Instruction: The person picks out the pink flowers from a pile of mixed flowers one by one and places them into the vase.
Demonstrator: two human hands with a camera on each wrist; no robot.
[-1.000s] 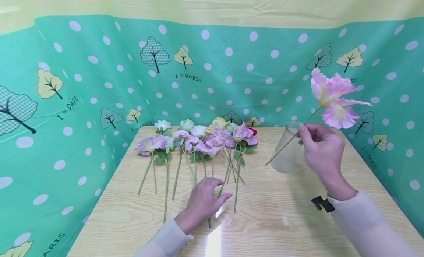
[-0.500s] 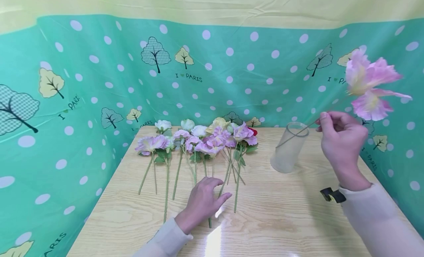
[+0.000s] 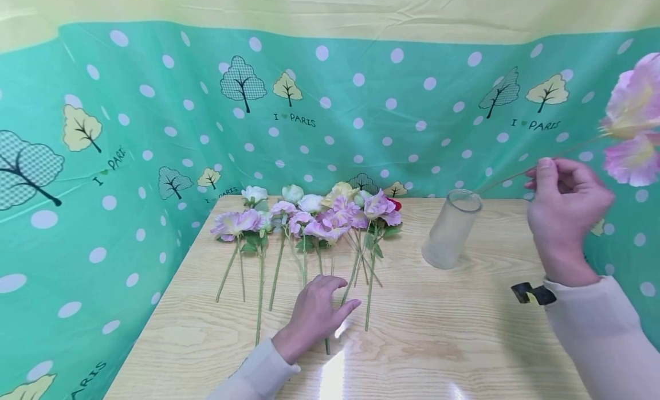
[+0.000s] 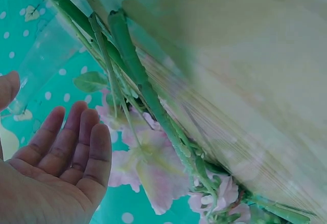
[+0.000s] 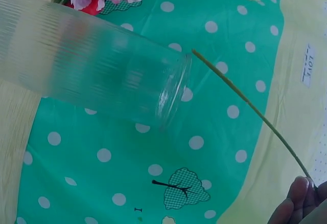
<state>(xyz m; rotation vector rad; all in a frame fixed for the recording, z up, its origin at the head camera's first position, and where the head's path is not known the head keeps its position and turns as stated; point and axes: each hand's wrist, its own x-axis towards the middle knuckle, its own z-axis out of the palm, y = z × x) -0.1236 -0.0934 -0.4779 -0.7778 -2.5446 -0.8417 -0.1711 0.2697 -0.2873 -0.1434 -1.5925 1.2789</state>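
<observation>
My right hand (image 3: 569,216) pinches the thin stem (image 5: 248,100) of a pink artificial flower (image 3: 631,119), whose bloom runs past the right edge of the head view. The stem's free end is by the rim of a clear glass vase (image 3: 451,234), which stands upright on the table. In the right wrist view the ribbed vase (image 5: 102,60) shows no stem inside. My left hand (image 3: 318,311) rests low over the table with fingers loosely bent, holding nothing. Beside it lie green flower stems (image 4: 148,91), and a pink bloom (image 4: 153,168) shows past its fingers.
Several artificial flowers (image 3: 337,216), mauve, white, yellow and red, lie in a row on the wooden table (image 3: 412,342), stems toward me. Behind and at both sides hangs a green polka-dot cloth (image 3: 356,125).
My right hand has moved right and up with the flower. Its stem end has gone from beside the vase's body up to the rim. The left hand has stayed in place.
</observation>
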